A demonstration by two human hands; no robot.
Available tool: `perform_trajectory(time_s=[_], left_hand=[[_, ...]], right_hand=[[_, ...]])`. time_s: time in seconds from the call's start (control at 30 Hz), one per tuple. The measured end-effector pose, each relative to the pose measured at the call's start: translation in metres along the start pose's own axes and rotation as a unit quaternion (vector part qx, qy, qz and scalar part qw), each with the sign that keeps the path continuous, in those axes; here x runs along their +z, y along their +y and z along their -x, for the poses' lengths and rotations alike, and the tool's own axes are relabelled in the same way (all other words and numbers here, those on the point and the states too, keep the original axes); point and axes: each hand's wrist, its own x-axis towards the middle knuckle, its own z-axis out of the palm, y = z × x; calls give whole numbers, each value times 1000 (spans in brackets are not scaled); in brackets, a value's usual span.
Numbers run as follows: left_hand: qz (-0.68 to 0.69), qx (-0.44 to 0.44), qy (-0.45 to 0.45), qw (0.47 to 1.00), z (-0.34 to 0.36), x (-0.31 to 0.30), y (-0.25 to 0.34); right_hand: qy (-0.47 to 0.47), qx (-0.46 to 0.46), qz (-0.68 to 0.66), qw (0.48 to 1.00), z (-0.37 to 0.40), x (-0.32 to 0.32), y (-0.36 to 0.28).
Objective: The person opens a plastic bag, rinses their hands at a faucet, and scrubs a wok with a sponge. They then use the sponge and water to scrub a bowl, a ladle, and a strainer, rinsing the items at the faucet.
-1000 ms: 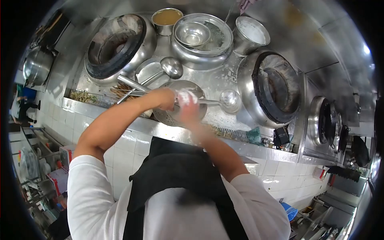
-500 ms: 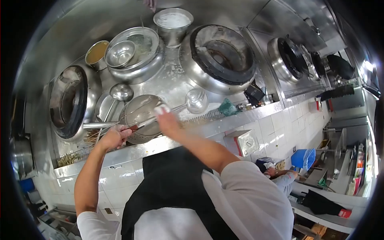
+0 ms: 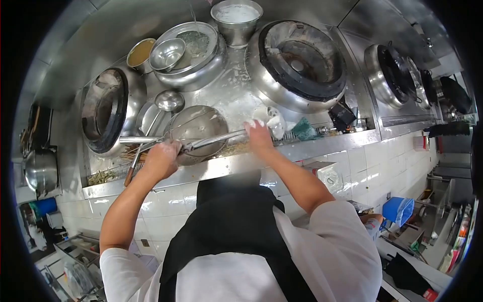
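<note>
My left hand (image 3: 163, 157) is wrapped round the handle end of a ladle (image 3: 216, 140), which lies slantwise above the counter's front edge. Foam speckles the ladle's bowl at its right end. Close to that bowl, my right hand (image 3: 260, 137) is closed round the handle with a white, foamy cloth (image 3: 255, 123) in its fingers. Behind the handle sits a round perforated strainer (image 3: 198, 121), its metal handle pointing left. A second ladle (image 3: 170, 100) rests beside it, its wooden grip (image 3: 129, 176) reaching the front edge near my left forearm.
Two wok burners (image 3: 302, 65) (image 3: 103, 110) flank the steel counter (image 3: 231, 75). Between them stand a wide pan (image 3: 191, 80) holding a small bowl (image 3: 167, 54), a pot of whitish liquid (image 3: 236, 30) and an orange-brown container (image 3: 141, 53). A green scouring pad (image 3: 305, 130) lies right.
My right hand has slid the cloth rightward along the handle, up to the ladle's bowl. My left hand keeps its hold. The whole view has shifted, moving the counter rightward.
</note>
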Motion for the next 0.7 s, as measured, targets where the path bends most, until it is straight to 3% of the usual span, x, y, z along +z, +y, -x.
perform_trajectory(time_s=[0.03, 0.13, 0.17, 0.27, 0.43, 0.47, 0.5, 0.53, 0.6, 0.67, 0.7], left_hand=[[43, -18, -88, 995, -7, -2, 7], [40, -19, -90, 995, -24, -14, 29], [29, -28, -94, 995, -30, -17, 35], [2, -3, -90, 996, -30, -19, 31], [33, -27, -136, 990, -27, -28, 33], [51, -35, -125, 990, -29, -29, 37], [68, -46, -114, 990, -30, -31, 39], [67, -35, -108, 991, -33, -33, 37], [142, -110, -184, 966, -34, -40, 28], [162, -91, -176, 967, -28, -44, 22], [185, -79, -175, 964, -26, -44, 22]], right_hand=[[14, -42, -14, 999, 1, 8, -5], [102, -194, -72, 973, 9, -16, -69], [105, -162, -114, 974, 11, -26, -88], [123, -175, -119, 970, 5, 4, -52], [-47, -18, -7, 999, 14, -18, 55], [23, -32, -4, 999, 12, 3, 65], [27, -19, 3, 999, 13, -2, 65], [26, -21, -55, 998, 12, -7, 64], [34, -22, -113, 993, 17, -25, 61], [19, -14, -313, 950, 21, -46, 63], [25, -10, -311, 950, 28, -52, 68]])
